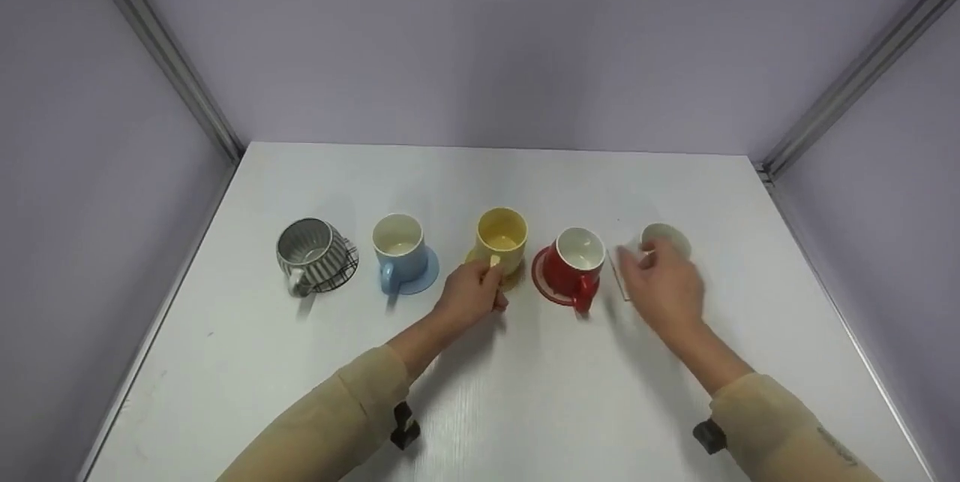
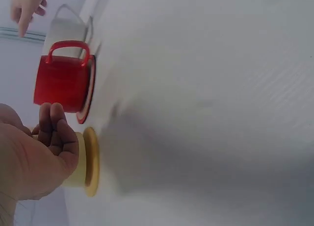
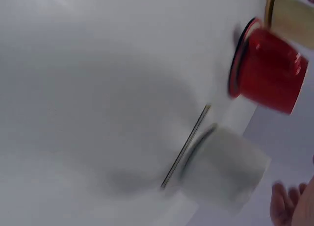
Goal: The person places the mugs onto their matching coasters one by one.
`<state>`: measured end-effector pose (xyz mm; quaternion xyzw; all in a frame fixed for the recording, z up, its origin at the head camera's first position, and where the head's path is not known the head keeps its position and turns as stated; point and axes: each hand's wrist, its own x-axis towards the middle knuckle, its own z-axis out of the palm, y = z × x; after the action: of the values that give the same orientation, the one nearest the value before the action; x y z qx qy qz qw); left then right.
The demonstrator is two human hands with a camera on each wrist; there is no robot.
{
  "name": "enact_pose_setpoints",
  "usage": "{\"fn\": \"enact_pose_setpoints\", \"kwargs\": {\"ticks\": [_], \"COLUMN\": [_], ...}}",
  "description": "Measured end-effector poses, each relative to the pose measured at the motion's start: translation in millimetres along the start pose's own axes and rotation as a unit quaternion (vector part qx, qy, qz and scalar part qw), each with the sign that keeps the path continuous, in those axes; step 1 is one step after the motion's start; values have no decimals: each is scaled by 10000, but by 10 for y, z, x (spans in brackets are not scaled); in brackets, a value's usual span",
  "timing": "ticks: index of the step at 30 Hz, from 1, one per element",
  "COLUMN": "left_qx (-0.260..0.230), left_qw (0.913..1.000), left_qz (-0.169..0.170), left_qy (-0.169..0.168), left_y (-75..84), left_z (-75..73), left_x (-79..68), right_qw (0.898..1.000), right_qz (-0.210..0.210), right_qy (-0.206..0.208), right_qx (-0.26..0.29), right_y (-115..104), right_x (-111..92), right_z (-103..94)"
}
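My left hand (image 1: 471,293) pinches the handle of a yellow mug (image 1: 502,238), which sits on a yellow coaster (image 2: 91,162). In the left wrist view its curled fingers partly hide that mug. To the right, my right hand (image 1: 666,285) is beside a white mug (image 3: 225,167) and covers much of it in the head view. The right wrist view shows its fingers apart from that mug. Beneath the white mug lies a thin square coaster (image 3: 186,147); I cannot tell whether they touch. Between the hands, a red mug (image 1: 574,264) stands on a red round coaster (image 1: 541,283).
Left of the yellow mug, a light blue mug (image 1: 400,249) stands on a blue coaster (image 1: 424,281). Farther left, a grey striped mug (image 1: 319,255) is on a black wire coaster (image 1: 346,272). The white table (image 1: 525,407) has panel walls on three sides.
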<state>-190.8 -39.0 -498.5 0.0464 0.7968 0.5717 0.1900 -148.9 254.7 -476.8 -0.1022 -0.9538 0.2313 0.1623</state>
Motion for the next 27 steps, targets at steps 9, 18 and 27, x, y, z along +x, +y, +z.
{"fn": "enact_pose_setpoints", "kwargs": {"ticks": [9,18,27], "left_qx": [-2,186,-229], "left_qw": [9998,9994,9963], "left_qz": [-211,-171,-826], "left_qy": [2,247,-48], "left_y": [346,483,246], "left_z": [33,-71,249], "left_x": [445,657,717], "right_qw": [9823,9839,9871], "right_qz": [-26,-855,-829], "right_qy": [-1862,-1512,-1234], "right_qx": [221,422,590], "right_y": [-450,-673,-678], "right_x": [-264,-414,-629], "right_z": [390,485,98]}}
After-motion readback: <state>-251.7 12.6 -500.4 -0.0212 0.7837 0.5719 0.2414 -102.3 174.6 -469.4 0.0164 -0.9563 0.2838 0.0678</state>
